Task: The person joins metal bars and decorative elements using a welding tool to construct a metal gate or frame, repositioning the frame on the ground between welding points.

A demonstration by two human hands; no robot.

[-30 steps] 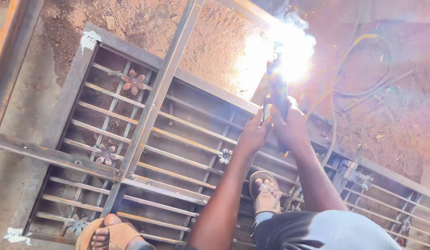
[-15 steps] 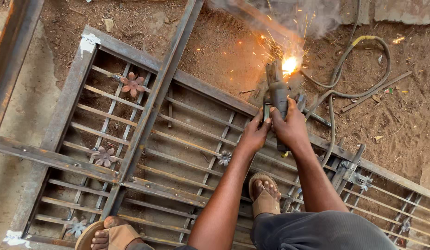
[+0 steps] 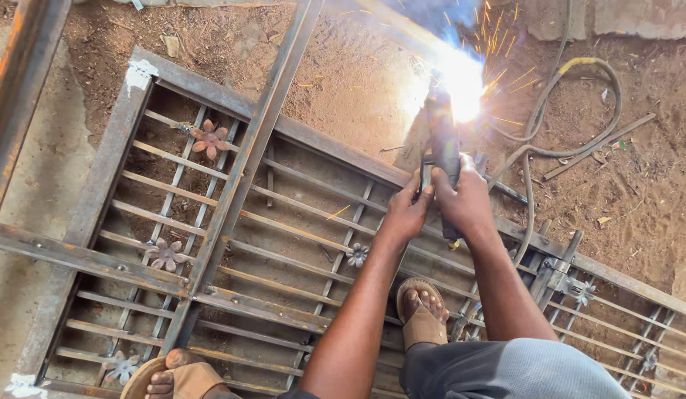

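Both hands grip a dark welding electrode holder (image 3: 440,133) held upright over the top rail of a rusty metal gate frame (image 3: 128,140) lying flat on the ground. My right hand (image 3: 467,198) wraps the handle; my left hand (image 3: 407,208) steadies it from the left side. A bright arc with sparks and bluish smoke (image 3: 461,77) burns at the holder's tip, where a long steel bar (image 3: 391,26) crosses the frame's rail.
A loose steel bar (image 3: 239,170) lies diagonally across the gate. Metal flower ornaments (image 3: 210,139) sit on the bars. A welding cable (image 3: 572,96) loops over the dirt at right. My sandalled feet (image 3: 420,310) stand on the gate. A steel beam (image 3: 21,89) lies at left.
The arc faded to a small spark half a second ago and now flares bright again with more sparks. Hands and holder stay in about the same place.
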